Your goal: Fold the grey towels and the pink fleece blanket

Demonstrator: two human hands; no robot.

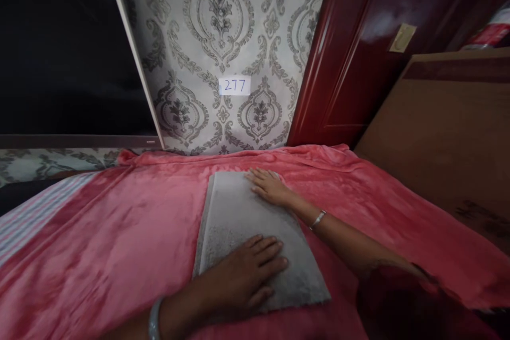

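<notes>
A grey folded cloth (235,207), long and with layers showing along its left edge, lies flat on a pink plush blanket (151,223). My left hand (249,271) rests palm down across the near part of the cloth, its fingers stretched out to the right. At the far right corner of the cloth, my right hand (269,186) lies flat with its fingers extended to the left. Neither hand grips anything. What lies under the palms is hidden.
Behind the blanket stands a patterned wall with a paper label (235,85) reading 277. A large dark screen (71,53) is at the left, with a striped cloth (35,218) below it. A dark red door panel (342,64) and a cardboard box (442,133) stand at the right.
</notes>
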